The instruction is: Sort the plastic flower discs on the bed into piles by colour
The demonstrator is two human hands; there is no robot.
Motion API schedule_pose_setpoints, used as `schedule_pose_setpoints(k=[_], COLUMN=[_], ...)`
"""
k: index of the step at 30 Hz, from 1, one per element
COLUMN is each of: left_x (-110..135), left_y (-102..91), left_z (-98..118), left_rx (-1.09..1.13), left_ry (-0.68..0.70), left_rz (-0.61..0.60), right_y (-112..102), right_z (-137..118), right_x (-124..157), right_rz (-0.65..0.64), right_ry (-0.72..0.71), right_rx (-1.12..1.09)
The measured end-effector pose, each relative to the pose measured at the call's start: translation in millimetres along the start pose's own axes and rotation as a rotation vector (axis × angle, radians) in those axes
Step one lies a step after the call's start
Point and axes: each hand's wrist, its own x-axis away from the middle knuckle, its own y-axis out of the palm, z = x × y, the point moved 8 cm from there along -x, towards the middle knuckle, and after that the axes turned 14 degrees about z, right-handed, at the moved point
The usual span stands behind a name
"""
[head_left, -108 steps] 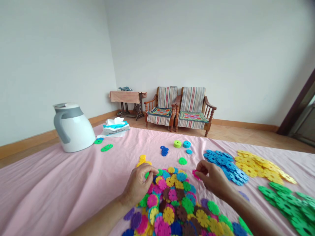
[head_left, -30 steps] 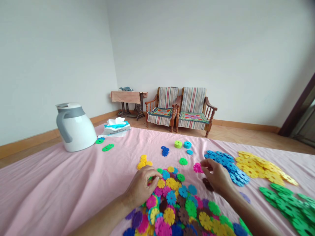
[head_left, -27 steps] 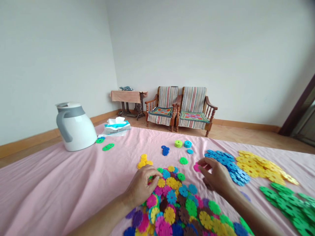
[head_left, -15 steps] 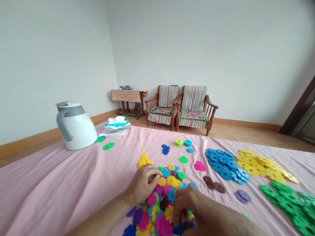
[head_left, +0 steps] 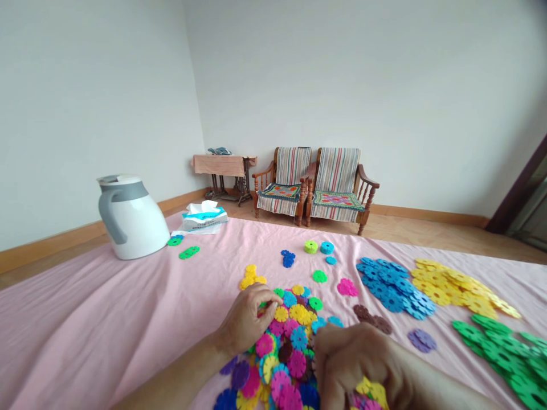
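Observation:
A mixed pile of coloured plastic snowflake discs [head_left: 290,341] lies on the pink cloth [head_left: 106,319] in front of me. My left hand [head_left: 248,319] rests on the pile's far left edge, fingers curled and pinched over the discs. My right hand [head_left: 354,364] is low over the near right of the pile, fingers curled down into the discs; what they hold is hidden. Sorted groups lie to the right: pink discs [head_left: 347,287], brown discs [head_left: 372,319], purple discs [head_left: 421,340], a blue heap [head_left: 395,285], a yellow heap [head_left: 461,285] and a green heap [head_left: 504,356].
A white kettle [head_left: 130,216] and a tissue pack [head_left: 203,217] stand at the far left of the cloth. Small loose groups of green [head_left: 184,250], yellow [head_left: 250,276] and blue discs [head_left: 287,259] lie beyond the pile. Two striped wooden armchairs [head_left: 316,191] stand by the wall.
My right hand left the pink discs by the blue heap and came back low over the near right of the mixed pile, fingers curled into it. My left hand has stayed in place.

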Motion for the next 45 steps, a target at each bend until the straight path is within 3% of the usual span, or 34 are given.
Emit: schedule_pose_setpoints(k=[3, 7, 12, 19, 24, 45], left_x=[-1, -2, -3, 9, 11, 18], left_y=[-0.4, 0.1, -6.0, -1.3, 4.0, 6.4], left_z=[2, 2, 9, 38, 50, 55], left_rx=[0.000, 0.003, 0.026, 0.143, 0.188, 0.287], left_ry=[-0.007, -0.030, -0.013, 0.081, 0.086, 0.011], left_rz=[-0.001, -0.013, 0.020, -0.092, -0.152, -0.180], right_y=[-13, -48, -68, -34, -17, -5], right_z=[16, 56, 98, 123, 119, 108], right_x=[-8, -20, -25, -29, -30, -32], right_rz=[0.095, 0.336, 0.434, 0.477, 0.468, 0.398], right_ry=[0.098, 0.139, 0.210, 0.357, 0.363, 0.327], right_rx=[0.022, 0.112, 0.208, -0.182, -0.255, -0.453])
